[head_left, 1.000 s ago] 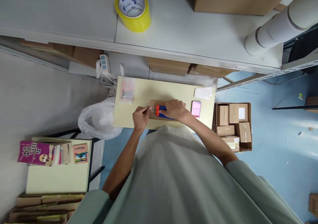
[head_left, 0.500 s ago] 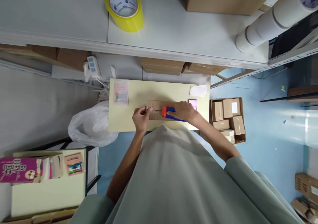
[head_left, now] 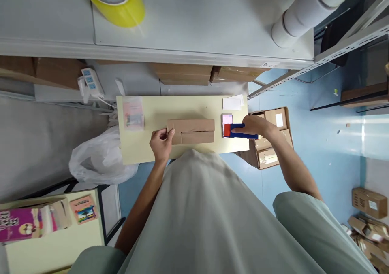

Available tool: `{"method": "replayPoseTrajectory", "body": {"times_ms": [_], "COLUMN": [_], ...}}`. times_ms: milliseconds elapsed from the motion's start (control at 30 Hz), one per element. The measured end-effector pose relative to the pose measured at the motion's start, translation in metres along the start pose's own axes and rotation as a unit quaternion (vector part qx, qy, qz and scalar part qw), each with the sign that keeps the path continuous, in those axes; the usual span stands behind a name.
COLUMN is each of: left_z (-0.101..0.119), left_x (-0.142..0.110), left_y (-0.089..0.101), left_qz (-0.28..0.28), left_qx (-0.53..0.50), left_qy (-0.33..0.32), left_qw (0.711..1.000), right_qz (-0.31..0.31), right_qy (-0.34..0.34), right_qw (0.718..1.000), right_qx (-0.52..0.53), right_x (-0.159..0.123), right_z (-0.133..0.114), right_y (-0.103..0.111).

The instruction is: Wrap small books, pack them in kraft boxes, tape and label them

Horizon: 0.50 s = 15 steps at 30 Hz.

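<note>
On the pale yellow table lies a small, long cardboard box (head_left: 194, 137), with a seam running lengthwise along its top. My left hand (head_left: 162, 143) is closed at its left end, thumb on the top and fingers at the side. My right hand (head_left: 254, 126) grips a blue tape dispenser (head_left: 243, 131) with a red end, held past the table's right part and apart from the box. The dispenser's red end overlaps a phone (head_left: 227, 122) with a lit pink screen. Any tape strip is too fine to make out.
A carton of small boxes (head_left: 275, 112) stands on the floor right of the table (head_left: 182, 104). White papers (head_left: 232, 103) and a clear packet (head_left: 133, 114) lie on the table. A shelf (head_left: 188, 27) above holds a yellow tape roll (head_left: 127, 11). A plastic bag (head_left: 97, 156) hangs at left.
My right hand has moved the tape dispenser rightward off the box, past the table's edge. My left hand stays at the box's left end. The whole view has shifted slightly.
</note>
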<state>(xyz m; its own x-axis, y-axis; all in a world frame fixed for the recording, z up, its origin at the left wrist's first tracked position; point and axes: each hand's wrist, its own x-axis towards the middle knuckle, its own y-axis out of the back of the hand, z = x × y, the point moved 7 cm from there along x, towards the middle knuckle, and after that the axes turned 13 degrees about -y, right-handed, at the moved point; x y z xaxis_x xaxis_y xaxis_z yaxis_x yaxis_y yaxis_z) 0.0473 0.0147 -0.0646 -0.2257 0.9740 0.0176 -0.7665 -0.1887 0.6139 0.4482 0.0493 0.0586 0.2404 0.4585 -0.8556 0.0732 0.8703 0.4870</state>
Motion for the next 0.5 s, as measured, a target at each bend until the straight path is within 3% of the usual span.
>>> {"method": "replayPoseTrajectory", "body": {"times_ms": [367, 500], "left_z": [-0.003, 0.001], "left_x": [0.000, -0.001], "left_y": [0.002, 0.004], "left_qz": [-0.004, -0.019], "left_qx": [0.015, 0.028], "left_qy": [-0.001, -0.028], "left_qw": [1.000, 0.999], "right_qz": [0.086, 0.105], "right_qy": [0.017, 0.023], "right_qw": [0.995, 0.993], "right_qx": [-0.048, -0.047], "right_x": [0.014, 0.016], "right_z": [-0.044, -0.057], "right_y": [-0.017, -0.028]}}
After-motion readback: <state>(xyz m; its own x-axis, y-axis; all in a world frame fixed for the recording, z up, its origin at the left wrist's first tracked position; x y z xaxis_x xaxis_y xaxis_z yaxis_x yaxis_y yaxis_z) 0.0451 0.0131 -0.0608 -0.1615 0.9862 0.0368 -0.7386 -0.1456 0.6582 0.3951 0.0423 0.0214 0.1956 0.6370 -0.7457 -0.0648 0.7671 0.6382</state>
